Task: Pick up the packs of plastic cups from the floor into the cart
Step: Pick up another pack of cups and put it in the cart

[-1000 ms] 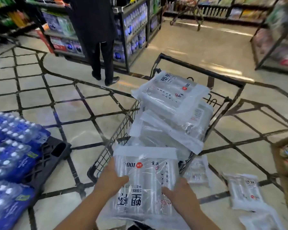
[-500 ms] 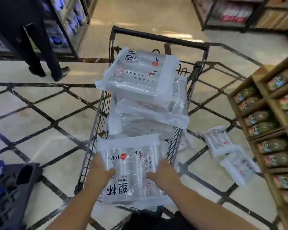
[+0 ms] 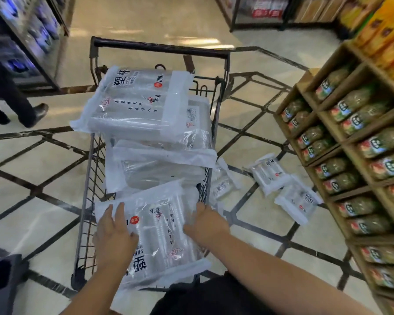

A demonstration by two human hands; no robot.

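The cup pack [image 3: 162,233] is pressed by the flat-fingered left hand [image 3: 114,233]; the hold of the right hand [image 3: 206,225] cannot be told. It should be seated level in the cart [image 3: 159,47].

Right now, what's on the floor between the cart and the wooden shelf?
Three packs of plastic cups lie on the floor between the cart and the wooden shelf, seen in the head view.

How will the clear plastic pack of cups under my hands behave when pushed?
The clear plastic pack of cups has glossy film, so it would probably slide easily. Its film edges seem floppy; the stacked cups likely stiffen the middle. It overhangs the near end of the wire cart, so it might tip out.
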